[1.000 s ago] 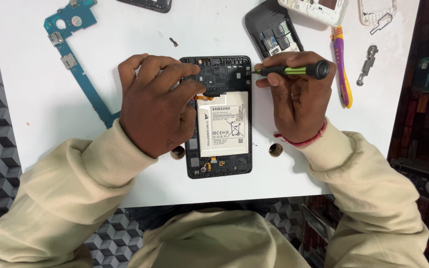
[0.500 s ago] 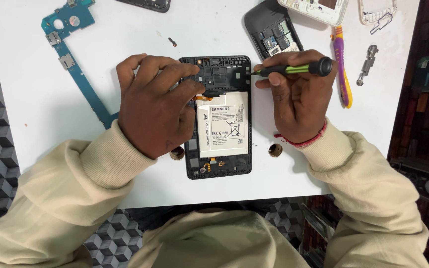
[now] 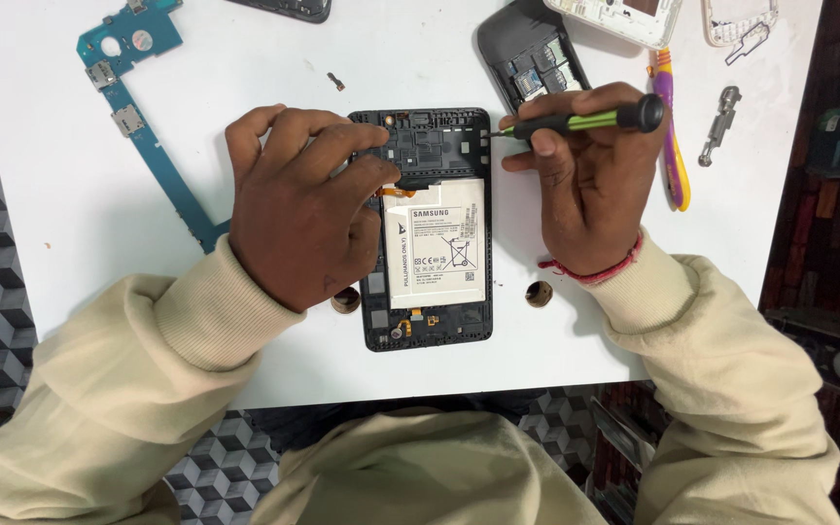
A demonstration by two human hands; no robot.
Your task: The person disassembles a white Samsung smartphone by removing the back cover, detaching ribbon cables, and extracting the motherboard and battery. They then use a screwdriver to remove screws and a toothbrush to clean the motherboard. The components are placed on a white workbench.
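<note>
An opened black tablet [image 3: 432,331] lies on the white table [image 3: 70,243], back cover off, with a white battery [image 3: 437,240] in its middle. My left hand [image 3: 303,209] rests on the tablet's left side, fingertips pressing by the battery's upper left corner. My right hand [image 3: 585,185] holds a black and green screwdriver [image 3: 585,120] nearly level, its tip at the tablet's upper right edge.
A teal circuit board [image 3: 138,117] lies at the left. A dark phone body [image 3: 532,58], a white frame [image 3: 624,15], a purple-and-yellow tool [image 3: 673,156] and a small metal part [image 3: 719,122] sit at the upper right. Two small round brown pieces [image 3: 539,294] flank the tablet.
</note>
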